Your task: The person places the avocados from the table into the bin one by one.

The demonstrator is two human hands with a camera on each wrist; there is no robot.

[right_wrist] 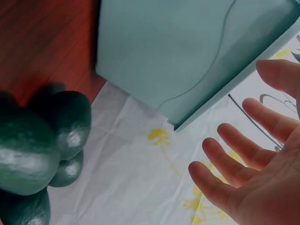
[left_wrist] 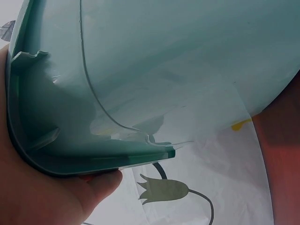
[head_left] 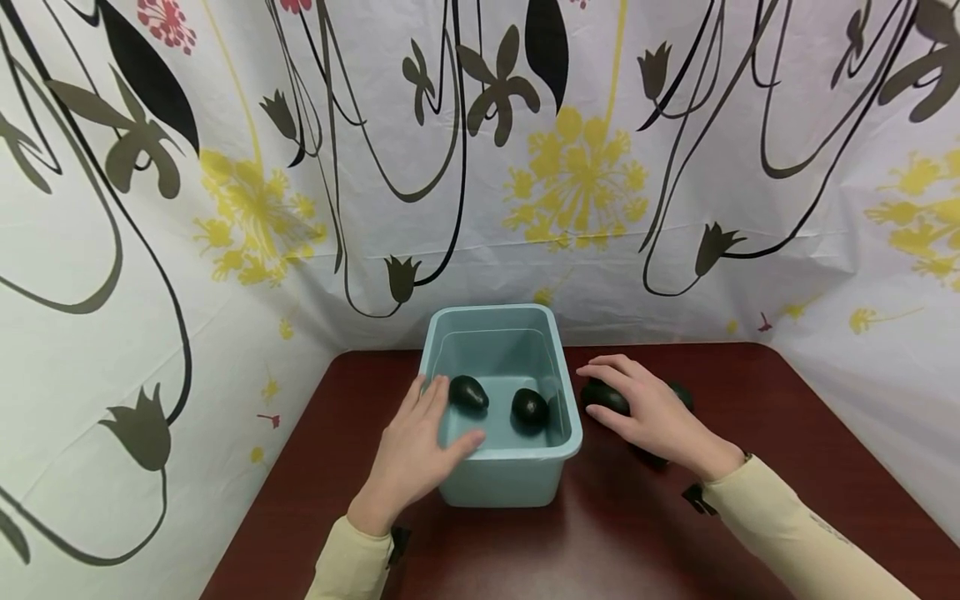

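Observation:
A light blue plastic bin (head_left: 498, 481) stands on the table with two dark green avocados inside, one at the left (head_left: 468, 395) and one at the right (head_left: 530, 410). My left hand (head_left: 416, 446) rests on the bin's near left corner, fingers along the left rim and thumb over the near rim. To the right of the bin, my right hand (head_left: 652, 408) is above a group of avocados (head_left: 606, 397), partly covering them. In the right wrist view its fingers (right_wrist: 239, 150) are spread and hold nothing; several avocados (right_wrist: 26, 150) lie close together there.
The dark red-brown table (head_left: 337, 467) extends on both sides of the bin. A white cloth (head_left: 480, 208) with flower prints hangs behind the table and along its sides.

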